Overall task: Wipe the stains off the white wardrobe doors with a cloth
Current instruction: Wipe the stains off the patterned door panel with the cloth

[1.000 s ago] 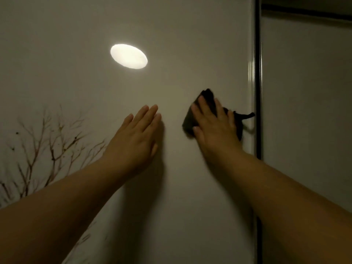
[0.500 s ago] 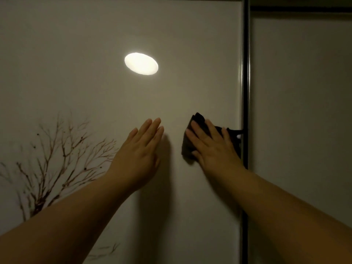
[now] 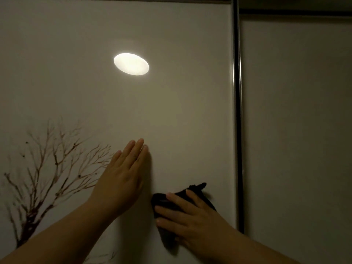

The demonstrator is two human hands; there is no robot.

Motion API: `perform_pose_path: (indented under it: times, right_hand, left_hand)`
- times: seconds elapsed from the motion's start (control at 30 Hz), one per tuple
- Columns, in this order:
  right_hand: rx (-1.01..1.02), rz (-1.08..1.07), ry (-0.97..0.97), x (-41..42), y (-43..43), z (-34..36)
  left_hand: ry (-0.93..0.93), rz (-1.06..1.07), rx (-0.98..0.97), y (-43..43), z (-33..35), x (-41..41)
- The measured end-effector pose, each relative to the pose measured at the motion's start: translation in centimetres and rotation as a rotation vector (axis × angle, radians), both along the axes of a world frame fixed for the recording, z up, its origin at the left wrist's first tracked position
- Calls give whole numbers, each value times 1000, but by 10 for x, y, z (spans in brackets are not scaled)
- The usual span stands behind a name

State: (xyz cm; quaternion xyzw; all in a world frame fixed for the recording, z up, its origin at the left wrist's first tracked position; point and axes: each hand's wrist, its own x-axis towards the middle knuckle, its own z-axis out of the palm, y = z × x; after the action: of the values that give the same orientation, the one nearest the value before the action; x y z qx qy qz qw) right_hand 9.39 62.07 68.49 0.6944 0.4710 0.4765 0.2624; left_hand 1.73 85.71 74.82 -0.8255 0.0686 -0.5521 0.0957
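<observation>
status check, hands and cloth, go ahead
Left hand open, flat against the white wardrobe door. Right hand presses the black cloth on the same door, beside the dark frame strip. No obstruction seen.

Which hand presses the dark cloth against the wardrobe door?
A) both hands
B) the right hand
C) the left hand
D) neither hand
B: the right hand lies spread over the dark cloth on the wardrobe door, while the left hand has no cloth under it.

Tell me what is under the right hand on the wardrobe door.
A dark cloth, pressed flat against the white door by the right hand; its edges show around the hand. The patch of door beneath the cloth is covered, so any stain there cannot be seen.
</observation>
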Motion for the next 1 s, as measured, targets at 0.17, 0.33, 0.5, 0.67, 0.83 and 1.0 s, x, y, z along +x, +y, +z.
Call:
perform_pose_path:
  times: [0.17,0.33,0.5,0.67,0.83,1.0]
  right_hand:
    - [-18,71,-13,-1,-55,12]
    - [249,170,-115,1,-70,89]
    - [504,61,-193,10,-57,209]
    - [673,-154,-153,1,-45,266]
    - [644,-54,-129,8,-49,230]
    - [576,39,-166,15,-61,154]
  left_hand:
    - [19,-32,63,-2,2,-8]
    - [-6,-71,124,-15,18,-10]
    - [-63,-78,153,-28,39,-3]
    - [-73,-82,151,-49,66,7]
    - [-100,-116,103,-77,81,20]
    - [-146,-185,114,-100,74,35]
